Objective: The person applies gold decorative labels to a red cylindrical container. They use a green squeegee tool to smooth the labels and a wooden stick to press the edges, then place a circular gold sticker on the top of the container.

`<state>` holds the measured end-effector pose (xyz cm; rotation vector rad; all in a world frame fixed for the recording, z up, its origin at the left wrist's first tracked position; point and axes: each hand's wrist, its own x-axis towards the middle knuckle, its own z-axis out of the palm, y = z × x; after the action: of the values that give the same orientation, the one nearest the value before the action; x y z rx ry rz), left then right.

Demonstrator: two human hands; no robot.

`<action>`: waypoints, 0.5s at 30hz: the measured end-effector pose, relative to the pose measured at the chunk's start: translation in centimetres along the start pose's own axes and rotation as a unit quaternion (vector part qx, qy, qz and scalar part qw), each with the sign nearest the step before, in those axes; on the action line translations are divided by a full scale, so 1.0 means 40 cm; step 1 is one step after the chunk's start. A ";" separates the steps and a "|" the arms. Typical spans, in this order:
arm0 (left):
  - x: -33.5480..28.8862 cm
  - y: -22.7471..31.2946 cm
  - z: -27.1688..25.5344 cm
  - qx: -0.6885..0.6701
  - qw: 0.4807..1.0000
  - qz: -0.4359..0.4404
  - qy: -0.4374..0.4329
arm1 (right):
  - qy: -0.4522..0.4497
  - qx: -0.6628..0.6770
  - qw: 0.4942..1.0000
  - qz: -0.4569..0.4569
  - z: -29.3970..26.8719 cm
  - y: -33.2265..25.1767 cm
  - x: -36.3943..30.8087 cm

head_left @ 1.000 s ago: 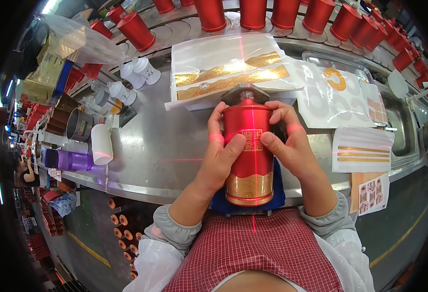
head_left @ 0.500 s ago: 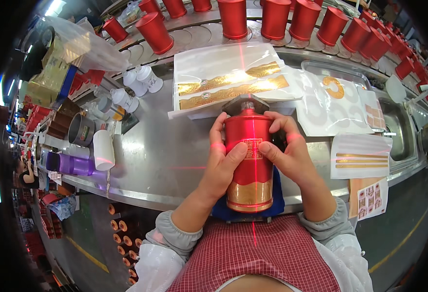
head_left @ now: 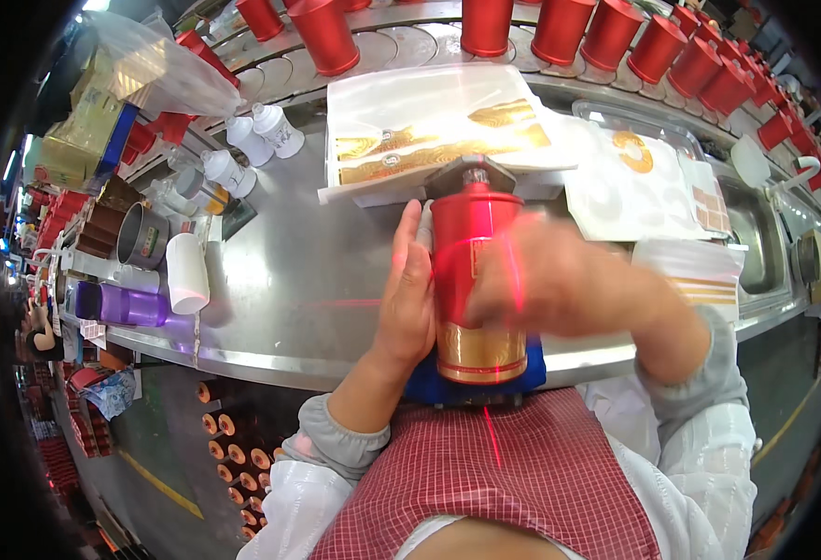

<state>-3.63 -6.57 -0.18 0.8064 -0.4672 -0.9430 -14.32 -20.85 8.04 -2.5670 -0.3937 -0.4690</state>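
A red bottle [head_left: 455, 224] with a gold band round its base lies in front of me, its neck pointing away into a dark metal holder [head_left: 504, 175]. Its lower end rests over a blue pad [head_left: 533, 371]. A red laser line crosses the bottle. My left hand [head_left: 408, 294] lies along the bottle's left side, fingers stretched out and held together, touching it or very close. My right hand [head_left: 560, 280] is smeared by motion in front of the bottle's right side, covering most of the gold emblem. Its fingers cannot be made out.
Beyond the holder lie sheets of gold labels [head_left: 373, 159]; more label sheets [head_left: 616, 196] lie at right. A conveyor [head_left: 401, 61] carries red bottles along the back. White cups [head_left: 278, 131], a white roll [head_left: 187, 273] and a purple container [head_left: 133, 306] stand at left. A sink [head_left: 756, 245] is far right.
My right hand has left its hold on the bottle's upper right side and swept down across its front. My left fingers have straightened, the thumb off the emblem. The conveyor's bottles have shifted right.
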 end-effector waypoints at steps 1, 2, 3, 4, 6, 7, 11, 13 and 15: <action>-0.003 -0.003 0.006 -0.004 1.000 0.004 0.002 | 0.046 0.035 0.996 0.065 -0.006 0.059 -0.013; 0.000 0.003 -0.009 0.028 0.999 0.004 -0.027 | 0.173 0.038 0.968 0.175 -0.018 0.092 -0.012; 0.002 0.005 -0.020 0.024 0.999 -0.001 -0.045 | 0.223 -0.095 0.951 0.194 -0.026 0.089 -0.028; 0.003 0.005 -0.031 0.018 0.998 -0.007 -0.063 | 0.185 -0.022 0.967 0.175 -0.016 0.060 -0.044; -0.005 -0.004 -0.037 0.008 0.997 -0.013 -0.074 | 0.084 0.156 0.976 0.128 0.002 -0.001 -0.057; -0.002 -0.005 -0.034 0.003 0.997 -0.010 -0.073 | 0.089 0.091 0.982 0.139 -0.003 0.004 -0.039; -0.006 0.002 -0.027 0.025 0.999 0.005 -0.037 | -0.058 0.033 0.995 0.081 -0.018 -0.004 0.072; -0.012 -0.010 -0.039 0.005 1.000 0.006 -0.008 | -0.145 -0.048 0.961 0.229 -0.038 0.014 0.134; -0.011 -0.020 -0.052 0.042 0.998 0.046 -0.017 | 0.127 -0.237 0.956 0.113 -0.036 0.084 0.105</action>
<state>-2.90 -5.62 -2.12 0.8387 -0.5722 -0.8584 -9.70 -23.62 9.48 -2.9032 0.1244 -0.8840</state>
